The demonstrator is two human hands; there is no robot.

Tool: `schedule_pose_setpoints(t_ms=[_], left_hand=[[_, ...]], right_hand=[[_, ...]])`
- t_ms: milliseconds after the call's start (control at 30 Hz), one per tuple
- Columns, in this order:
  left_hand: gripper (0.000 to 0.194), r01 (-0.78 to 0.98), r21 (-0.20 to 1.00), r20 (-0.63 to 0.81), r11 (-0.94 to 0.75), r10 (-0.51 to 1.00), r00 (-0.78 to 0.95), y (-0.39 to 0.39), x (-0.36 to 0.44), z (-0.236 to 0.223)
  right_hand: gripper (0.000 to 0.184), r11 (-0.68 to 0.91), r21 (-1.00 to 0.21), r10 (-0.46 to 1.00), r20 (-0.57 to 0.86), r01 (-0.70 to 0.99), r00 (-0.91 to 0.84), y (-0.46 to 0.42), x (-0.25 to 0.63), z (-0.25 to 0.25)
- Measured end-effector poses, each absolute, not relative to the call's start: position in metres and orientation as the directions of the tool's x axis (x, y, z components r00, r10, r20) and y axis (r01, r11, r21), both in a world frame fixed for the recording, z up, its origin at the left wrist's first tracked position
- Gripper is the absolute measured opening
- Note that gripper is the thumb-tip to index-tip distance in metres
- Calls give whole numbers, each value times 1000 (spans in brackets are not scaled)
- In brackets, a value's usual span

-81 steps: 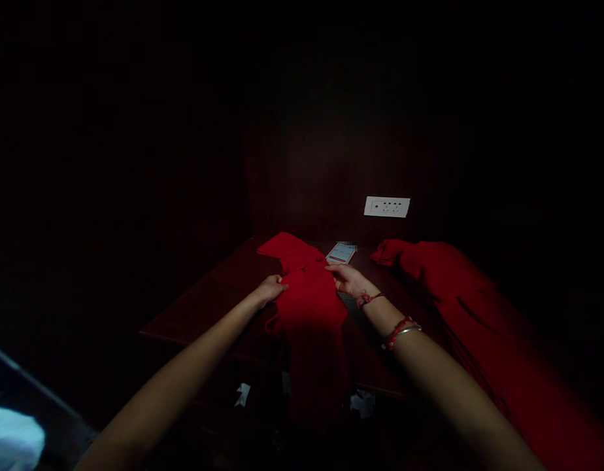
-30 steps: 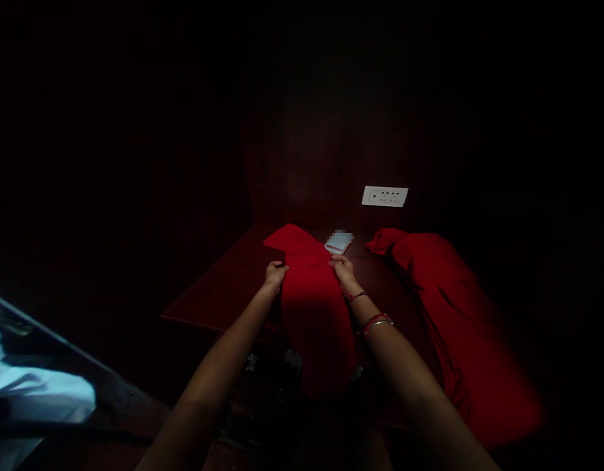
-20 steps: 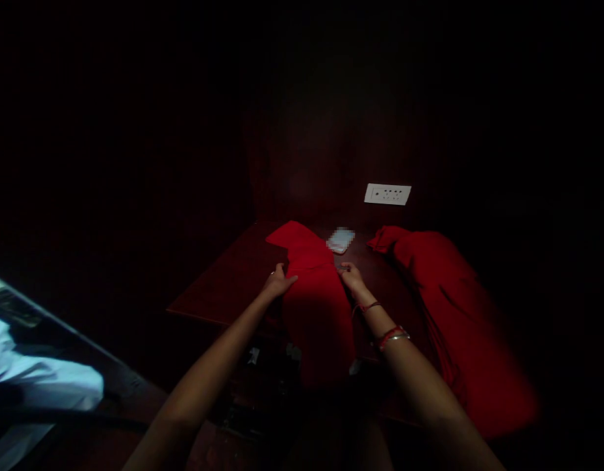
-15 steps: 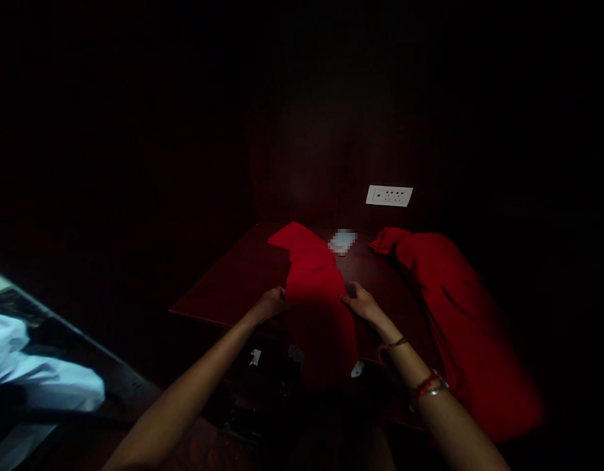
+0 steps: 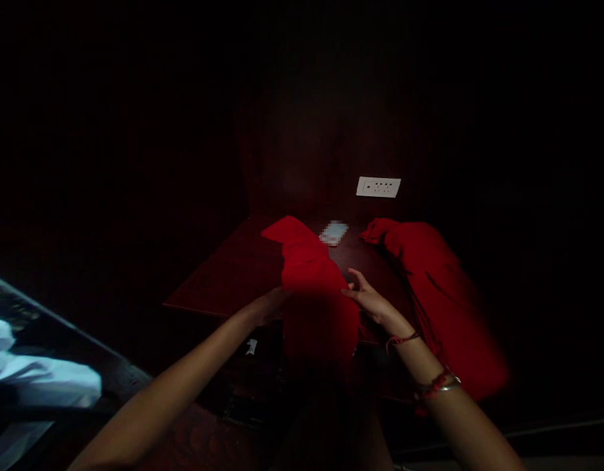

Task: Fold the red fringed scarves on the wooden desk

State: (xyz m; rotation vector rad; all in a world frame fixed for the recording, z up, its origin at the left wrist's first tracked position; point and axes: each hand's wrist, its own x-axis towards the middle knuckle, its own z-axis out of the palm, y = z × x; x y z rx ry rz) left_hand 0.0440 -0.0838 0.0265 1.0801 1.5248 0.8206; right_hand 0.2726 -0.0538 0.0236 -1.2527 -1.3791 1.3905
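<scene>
A long strip of folded red cloth [image 5: 314, 281] lies over the dark wooden table [image 5: 208, 281] and hangs down past its front edge. My left hand [image 5: 270, 306] grips the cloth's left edge, its fingertips partly hidden by the fabric and shadow. At the opposite edge is my right hand [image 5: 370, 299], fingers spread apart, the thumb side touching the cloth and the forefinger pointing away from me. Deep shadow hides the lower end of the strip.
A larger red cloth bundle [image 5: 444, 294] lies along the table's right side. Near the back is a pale blurred-out item [image 5: 334, 233]. A white socket plate [image 5: 378, 187] is on the wall. Whitish fabric [image 5: 47, 379] shows at lower left, and a small white scrap [image 5: 251, 347] below the table edge.
The cloth between my hands has shifted and bulges more to the right. My left fingers have gone further behind its edge; my right fingers are spread wider. The view has moved slightly.
</scene>
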Motion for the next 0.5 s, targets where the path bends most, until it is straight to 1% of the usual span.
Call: schedule_pose_setpoints(t_ms=[67,100,133,200,233,300,367,400,467,500], left_hand=[[21,364,878,-293,311,950,-106,-85,38,24],[29,467,835,-255,290,957,-137,-83,35,24],[35,583,767,-210,269,963,-168,-79,32,25],[46,773,593,-139,224,975,-176,-67,29,27],[49,820,533,-129,207,978,-163,-59,29,27],[50,831,516,-139,206,978,-155,-46,32,24],[48,808,544,-131,226,974,-184,-38,37,18],[47,787,568,-124,240,971,-206,-37,39,14],[45,741,626,-92,242,967,-238,-41,40,6],[45,723,653,-75,226,969,-235,-46,40,3]], right_hand=[[59,34,-943,968,-51,331,-245,-58,280,18],[56,98,-897,965,-20,432,-261,-59,282,15],[53,147,-849,963,7,508,-269,-59,283,14],[48,190,-791,966,45,581,-254,-56,280,14],[46,186,-785,972,58,591,-230,-53,277,14],[43,146,-794,986,69,590,-152,-43,267,16],[41,52,-831,999,36,554,-39,-33,259,15],[39,6,-864,1000,12,504,10,-29,257,13],[39,-43,-932,998,-27,360,50,-27,259,6],[41,-47,-953,999,-37,300,38,-28,263,2]])
